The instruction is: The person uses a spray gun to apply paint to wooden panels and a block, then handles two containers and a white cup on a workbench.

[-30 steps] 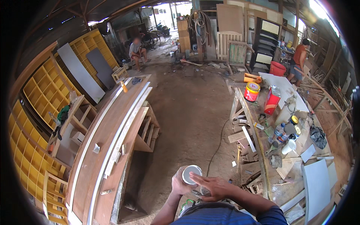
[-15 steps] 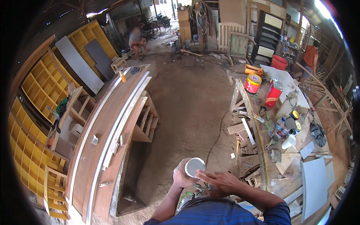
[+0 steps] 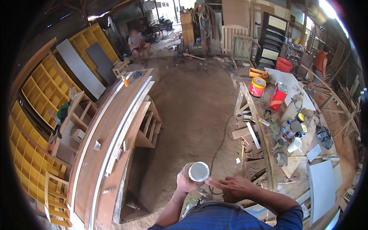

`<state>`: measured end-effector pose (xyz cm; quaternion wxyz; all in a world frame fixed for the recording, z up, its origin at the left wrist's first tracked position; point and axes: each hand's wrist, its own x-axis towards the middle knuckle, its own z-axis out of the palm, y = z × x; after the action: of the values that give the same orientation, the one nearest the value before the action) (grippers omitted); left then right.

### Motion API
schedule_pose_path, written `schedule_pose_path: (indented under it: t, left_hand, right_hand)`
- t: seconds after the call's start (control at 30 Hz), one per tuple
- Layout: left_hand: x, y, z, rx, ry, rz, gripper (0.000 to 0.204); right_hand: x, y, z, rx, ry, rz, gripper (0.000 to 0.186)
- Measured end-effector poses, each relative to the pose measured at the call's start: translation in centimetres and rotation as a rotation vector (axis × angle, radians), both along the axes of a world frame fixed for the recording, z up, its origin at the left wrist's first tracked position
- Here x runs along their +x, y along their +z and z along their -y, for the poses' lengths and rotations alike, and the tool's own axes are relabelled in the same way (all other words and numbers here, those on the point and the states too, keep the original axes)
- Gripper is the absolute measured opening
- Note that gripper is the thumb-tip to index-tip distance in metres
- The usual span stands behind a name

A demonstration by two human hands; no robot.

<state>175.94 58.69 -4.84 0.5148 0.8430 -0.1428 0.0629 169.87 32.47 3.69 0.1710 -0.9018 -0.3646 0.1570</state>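
My left hand (image 3: 185,178) is wrapped round a white cup (image 3: 199,171), holding it upright in front of my body. From above I see its round, whitish rim and pale grey inside; what it contains I cannot make out. Just to the right is my right hand (image 3: 233,188), its forefinger stretched toward the lower right of the rim. The fingertips are at or very near the cup, and contact is unclear. Nothing shows in that hand.
On the left, a long bench (image 3: 132,143) carries boards and white strips. The right workbench (image 3: 264,153) holds a red-and-yellow paint can (image 3: 258,87), a red tin (image 3: 278,96), bottles and another white cup (image 3: 294,145). A cable (image 3: 217,151) crosses the floor. Two people are farther back.
My right hand has drawn back from over the cup's rim, slightly right and down. The cup's opening shows more fully. The person at the far right has shifted a little.
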Motion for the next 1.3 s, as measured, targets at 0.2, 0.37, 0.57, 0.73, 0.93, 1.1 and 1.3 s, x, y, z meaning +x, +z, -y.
schedule_pose_path:
  t: [0.2, 0.37, 0.57, 0.73, 0.93, 1.1, 1.3]
  left_hand:
    - [0.1, 0.2, -0.5, -0.017, -0.003, 0.024, 0.065]
    - [0.3, -0.2, -0.7, -0.062, -0.042, 0.028, 0.067]
    - [0.6, -0.1, -0.8, 0.005, -0.037, 0.009, 0.07]
    - [0.8, -0.7, -1.5, -0.004, -0.046, 0.018, 0.07]
    - [1.4, -0.4, -2.1, 0.016, -0.052, 0.008, 0.067]
    - [2.2, -1.1, -1.7, -0.041, -0.07, 0.14, 0.068]
    - [3.0, -2.8, -1.9, -0.135, -0.115, 0.1, 0.069]
  right_hand:
    - [0.0, 0.2, 0.9, 0.178, -0.084, 0.126, 0.098]
    - [1.2, -0.9, -1.2, 0.197, -0.008, 0.123, 0.075]
    - [1.5, -1.2, -2.4, 0.059, 0.047, 0.093, 0.042]
    - [1.3, -1.0, -2.3, -0.026, 0.067, 0.061, 0.036]
    - [1.0, -1.5, -1.2, 0.013, 0.007, 0.066, 0.032]
    - [1.6, -3.4, 3.5, 0.573, -0.279, -0.177, 0.063]
    - [0.3, -2.2, 6.4, 1.963, -0.388, -0.686, 0.1]
